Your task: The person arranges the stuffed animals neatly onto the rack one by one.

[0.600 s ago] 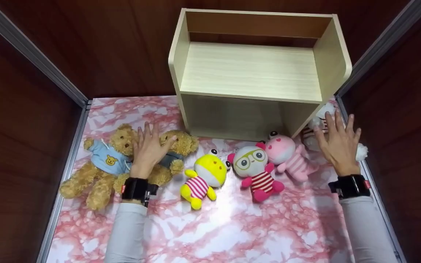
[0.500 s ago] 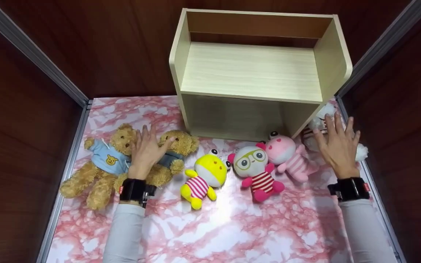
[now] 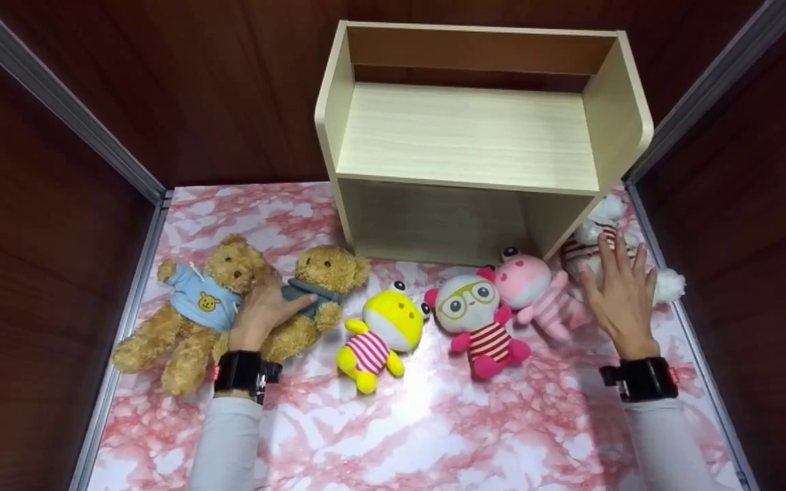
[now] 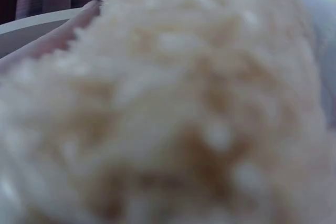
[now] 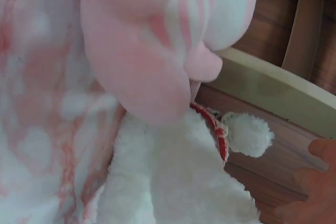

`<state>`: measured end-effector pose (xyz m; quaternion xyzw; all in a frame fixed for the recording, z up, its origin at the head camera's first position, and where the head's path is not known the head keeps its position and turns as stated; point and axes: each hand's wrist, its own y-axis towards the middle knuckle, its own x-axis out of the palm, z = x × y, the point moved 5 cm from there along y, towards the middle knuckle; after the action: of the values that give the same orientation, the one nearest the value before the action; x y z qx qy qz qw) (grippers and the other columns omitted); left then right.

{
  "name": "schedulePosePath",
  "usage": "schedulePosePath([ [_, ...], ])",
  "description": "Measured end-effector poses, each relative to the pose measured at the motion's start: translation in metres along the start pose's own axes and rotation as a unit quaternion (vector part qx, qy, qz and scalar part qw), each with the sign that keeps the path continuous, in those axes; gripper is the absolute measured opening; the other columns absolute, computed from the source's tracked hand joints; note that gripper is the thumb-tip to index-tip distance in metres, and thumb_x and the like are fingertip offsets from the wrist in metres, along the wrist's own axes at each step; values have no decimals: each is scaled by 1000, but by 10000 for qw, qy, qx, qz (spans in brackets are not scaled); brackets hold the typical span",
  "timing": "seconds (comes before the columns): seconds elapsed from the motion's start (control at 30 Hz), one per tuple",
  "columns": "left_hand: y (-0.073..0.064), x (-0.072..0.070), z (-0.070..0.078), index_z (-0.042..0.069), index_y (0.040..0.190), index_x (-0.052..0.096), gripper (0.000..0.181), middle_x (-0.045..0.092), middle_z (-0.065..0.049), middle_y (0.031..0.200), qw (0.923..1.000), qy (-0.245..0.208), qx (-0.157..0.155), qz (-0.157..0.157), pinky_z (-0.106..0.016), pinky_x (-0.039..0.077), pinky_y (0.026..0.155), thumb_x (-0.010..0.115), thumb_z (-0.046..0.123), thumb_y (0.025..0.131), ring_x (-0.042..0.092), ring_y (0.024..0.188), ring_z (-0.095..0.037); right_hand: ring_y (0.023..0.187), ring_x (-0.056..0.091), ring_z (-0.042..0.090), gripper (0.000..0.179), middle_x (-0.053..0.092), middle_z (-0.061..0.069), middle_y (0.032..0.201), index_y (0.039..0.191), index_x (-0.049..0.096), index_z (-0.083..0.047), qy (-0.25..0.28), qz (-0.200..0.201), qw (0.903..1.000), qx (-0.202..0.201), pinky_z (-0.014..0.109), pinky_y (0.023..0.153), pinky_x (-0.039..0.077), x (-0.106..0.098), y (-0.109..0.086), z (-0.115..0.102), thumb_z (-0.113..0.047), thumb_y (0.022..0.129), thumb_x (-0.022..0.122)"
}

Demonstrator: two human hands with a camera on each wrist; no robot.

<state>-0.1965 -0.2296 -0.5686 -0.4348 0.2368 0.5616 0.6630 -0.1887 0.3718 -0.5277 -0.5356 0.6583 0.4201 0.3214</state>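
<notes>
In the head view my left hand grips the side of a brown teddy bear in a dark blue-grey top. Its thumb lies across the chest while the fingers bend down out of sight between this bear and another teddy bear in a light blue hoodie. Blurred fur fills the left wrist view. My right hand, fingers extended, is over a white plush toy in a striped top, partly hiding it. White furry legs show below a pink plush toy in the right wrist view.
A yellow frog plush, a panda plush with glasses and a pink striped plush lie between my hands. Behind them stands a pale wooden shelf with two levels. Dark wood panels enclose the pink marbled surface.
My left hand has come down and back, its fingers bending beside the dark-topped teddy bear. My right hand has drawn back slightly towards me, uncovering more of the white plush toy.
</notes>
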Motion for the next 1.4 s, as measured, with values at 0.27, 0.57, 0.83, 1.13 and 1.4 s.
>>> schedulePosePath([
  [0.27,-6,23,-13,-8,156,32,111,42,-36,151,9977,-83,-210,-644,-62,40,111,63,74,89,45,135,-53,155,4,49,68,19,16,171,163,33,-13,141,321,9993,-107,76,117,1,5,-13,-6,-49,106,46],
  [0.57,-6,34,-21,7,162,28,105,47,-31,151,9963,-302,28,-801,-64,38,111,64,72,88,47,135,-53,154,13,51,69,30,20,166,157,42,-6,306,706,9958,-503,72,120,6,15,-26,-30,-50,104,48],
  [0.83,-14,29,-13,7,119,63,58,69,-13,104,9970,-338,406,560,-51,56,84,82,44,78,67,95,-34,154,15,49,68,32,18,166,158,42,-10,647,891,9906,-818,73,118,14,23,-32,-51,-46,101,52],
  [1.13,-34,15,33,-6,138,50,88,66,-28,120,9895,-493,631,1206,-54,53,93,84,43,74,65,109,-44,153,17,51,66,29,21,165,155,44,-4,1052,964,9821,-1232,72,119,13,36,-43,-79,-36,99,56],
  [1.4,-47,29,88,-1,140,51,90,64,-26,128,9816,-1183,879,1216,-55,52,99,88,40,69,63,115,-42,151,23,50,64,32,23,164,156,41,-1,1846,495,9683,-1607,66,122,15,55,-55,-119,-22,98,59],
])
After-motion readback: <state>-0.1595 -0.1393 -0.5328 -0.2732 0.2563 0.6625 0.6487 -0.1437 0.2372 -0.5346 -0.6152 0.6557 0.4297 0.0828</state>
